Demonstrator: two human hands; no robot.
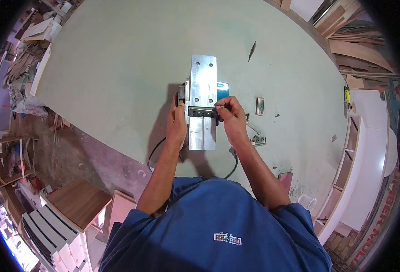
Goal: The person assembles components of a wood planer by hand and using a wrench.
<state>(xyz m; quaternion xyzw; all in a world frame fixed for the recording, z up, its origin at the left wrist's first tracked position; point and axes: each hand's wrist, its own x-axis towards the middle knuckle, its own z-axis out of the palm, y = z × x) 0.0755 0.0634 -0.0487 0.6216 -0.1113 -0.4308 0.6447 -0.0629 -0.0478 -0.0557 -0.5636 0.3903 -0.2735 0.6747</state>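
An electric hand planer [204, 81] lies upside down on the pale green table, its shiny metal sole facing up. Across the gap in the sole runs the dark cutter drum [202, 112]. My left hand [177, 124] is wrapped round the planer's left side, steadying it. At the drum's right end, the thumb and fingers of my right hand [231, 115] are pinched together; whatever is between them is too small to make out. Just right of that hand lie a small metal clamp piece [260, 106], a second metal piece [258, 141] and a thin wrench [254, 128].
A dark pointed tool [252, 51] lies farther off on the table [132, 54]. A power cord with a plug [234, 154] curls near my right forearm. A pinkish block [285, 180] and clear cup [307, 201] sit at right, beside white shelving [345, 167]. Wooden-topped cabinet [78, 204] stands lower left.
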